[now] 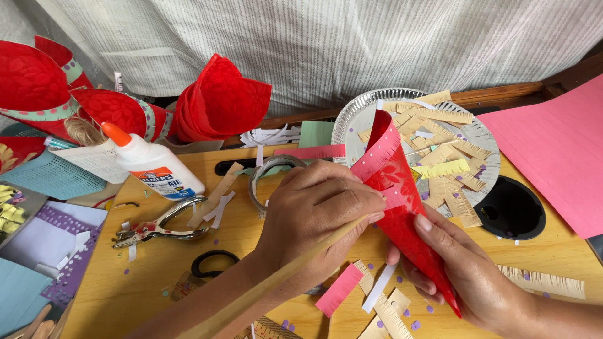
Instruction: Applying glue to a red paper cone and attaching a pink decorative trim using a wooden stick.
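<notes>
Dead centre of the frame, the person's left hand (314,210) is curled shut around a long wooden stick (276,282) that runs from the bottom middle up toward a red paper cone (402,201), fingertips pressing on a pink paper strip (375,160) wrapped near the cone's open top. The right hand (465,267), lower right, is closed around the cone from underneath, thumb laid along its side, so the cone sits tilted with its point aimed at the bottom right and its mouth up toward the middle top. Right behind the cone's mouth is a silver foil plate (358,116) loaded with fringed tan and yellow paper bits. Loads of clutter on the wooden table (157,270): a white glue bottle (154,164) with an orange cap lying at upper left, a metal hole punch (160,227) just below it, a black scissor handle (213,262) near the left forearm, and a roll of clear tape (267,172) partly hidden behind the left hand. More finished red cones (220,103) are bunched along the upper left, and a big pink paper sheet (556,147) covers the right edge. A black round lid (512,210) sits just beside the plate at right, and loose pink, white and tan strips lie along the bottom under the hands.
</notes>
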